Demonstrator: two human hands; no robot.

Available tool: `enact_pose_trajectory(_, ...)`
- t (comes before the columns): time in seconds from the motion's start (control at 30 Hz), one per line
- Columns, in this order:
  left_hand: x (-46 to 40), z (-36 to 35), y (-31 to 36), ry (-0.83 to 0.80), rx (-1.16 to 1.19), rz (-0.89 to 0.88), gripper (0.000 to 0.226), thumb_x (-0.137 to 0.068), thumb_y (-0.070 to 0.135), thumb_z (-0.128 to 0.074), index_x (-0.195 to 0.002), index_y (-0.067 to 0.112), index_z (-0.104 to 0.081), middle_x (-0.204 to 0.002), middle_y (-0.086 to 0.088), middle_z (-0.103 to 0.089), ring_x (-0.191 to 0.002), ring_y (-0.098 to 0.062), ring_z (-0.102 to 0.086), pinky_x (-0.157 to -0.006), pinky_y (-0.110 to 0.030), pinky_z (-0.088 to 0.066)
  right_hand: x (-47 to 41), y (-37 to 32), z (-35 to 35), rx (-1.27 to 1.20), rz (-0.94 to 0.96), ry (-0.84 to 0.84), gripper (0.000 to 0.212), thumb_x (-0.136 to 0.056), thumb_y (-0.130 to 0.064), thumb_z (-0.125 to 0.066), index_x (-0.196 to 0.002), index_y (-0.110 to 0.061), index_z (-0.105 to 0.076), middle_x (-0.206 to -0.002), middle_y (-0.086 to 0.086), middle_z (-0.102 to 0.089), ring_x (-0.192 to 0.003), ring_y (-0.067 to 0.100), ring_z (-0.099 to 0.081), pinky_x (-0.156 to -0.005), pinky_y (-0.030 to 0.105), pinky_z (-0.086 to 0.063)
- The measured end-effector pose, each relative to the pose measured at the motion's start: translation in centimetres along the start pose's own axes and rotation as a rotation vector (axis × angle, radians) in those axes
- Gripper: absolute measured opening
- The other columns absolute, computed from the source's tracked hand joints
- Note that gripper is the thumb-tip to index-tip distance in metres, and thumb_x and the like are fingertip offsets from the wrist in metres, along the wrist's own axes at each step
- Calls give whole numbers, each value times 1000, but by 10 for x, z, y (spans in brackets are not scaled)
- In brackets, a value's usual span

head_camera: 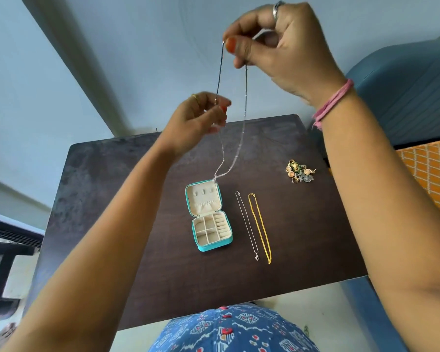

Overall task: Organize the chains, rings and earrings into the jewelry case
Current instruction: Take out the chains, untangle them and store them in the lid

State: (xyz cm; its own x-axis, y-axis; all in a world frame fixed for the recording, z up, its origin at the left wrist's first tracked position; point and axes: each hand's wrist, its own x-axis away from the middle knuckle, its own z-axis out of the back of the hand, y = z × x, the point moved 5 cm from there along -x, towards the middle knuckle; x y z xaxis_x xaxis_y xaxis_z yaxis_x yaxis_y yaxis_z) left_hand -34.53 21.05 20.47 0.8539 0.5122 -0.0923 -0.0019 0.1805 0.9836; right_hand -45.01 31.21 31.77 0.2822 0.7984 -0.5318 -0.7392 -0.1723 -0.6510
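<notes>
Head view: the right hand (277, 44) pinches a silver chain (244, 118) high so it hangs straight; the left hand (201, 118) pinches one strand lower, steadying it. Its low end dangles at the open turquoise jewelry case (210, 215) lid, likely for hooking. Two chains (260, 224) and an earring pile (300, 171) wait on the dark table (112, 199).

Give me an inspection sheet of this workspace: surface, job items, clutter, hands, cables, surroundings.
Surface: dark wooden table, worn patches.
Job's things: open teal jewelry case, compartments look empty; silver chain and gold chain lie right of it; pile of rings and earrings at far right; a long silver chain hangs above the case.
Clutter: nothing seen.
Grips: right hand pinches the long chain's top; left hand pinches it lower.
Cables: nothing seen.
Surroundings: blue wall, blue seat, orange patterned fabric.
</notes>
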Motion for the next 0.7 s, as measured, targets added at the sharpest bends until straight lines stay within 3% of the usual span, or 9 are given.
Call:
enact_pose_trajectory(0.1, -4, -12, -32, 69, 47, 76, 17, -97, 8, -50, -94, 20, -61, -78, 4, -64, -76, -6, -61, -76, -22, -49, -1, -4, 17, -12, 53, 28, 28, -92, -24, -60, -106, -1, -64, -90, -1, -64, -77, 7, -67, -77, 25, -55)
enact_pose_trajectory(0.27, -6, -27, -81, 173, 175, 206, 17, -95, 7, -55, -88, 19, -64, -71, 12, -69, -76, -5, -61, -75, -21, -45, -4, 0, 36, 39, 109, 52, 38, -94, -30, -57, -108, 5, -62, -96, 18, -67, -81, 7, -65, -83, 28, -55)
enact_pose_trajectory(0.33, -6, -33, -96, 216, 204, 254, 15, -94, 9, -57, -88, 20, -65, -71, 12, -70, -77, -4, -62, -75, -21, -44, -5, 5, 41, 32, 101, 58, 39, -95, -28, -56, -105, 9, -62, -90, 12, -67, -80, 4, -65, -83, 29, -55)
enact_pose_trajectory(0.47, -1, -44, -119, 240, 262, 309, 10, -92, 10, -61, -87, 16, -67, -79, 2, -67, -78, -10, -58, -76, -25, -44, -6, 15, 44, 21, 78, 69, 35, -94, -28, -56, -100, 6, -65, -77, -20, -64, -79, 2, -66, -82, 31, -56)
enact_pose_trajectory(0.6, 7, -59, -134, 214, 444, 385, 12, -95, 11, -57, -88, 14, -67, -81, 0, -69, -81, -13, -62, -84, -28, -50, -7, 25, 43, 10, 61, 79, 24, -93, -29, -58, -103, -7, -63, -85, -5, -64, -78, 5, -67, -78, 26, -55)
enact_pose_trajectory(0.7, 20, -74, -142, 197, 515, 450, 13, -96, 8, -53, -93, 11, -66, -82, 1, -72, -81, -13, -66, -83, -28, -54, -7, 47, 46, -37, -14, 115, 11, -91, -26, -60, -96, -17, -60, -87, -9, -62, -74, 6, -66, -73, 26, -55)
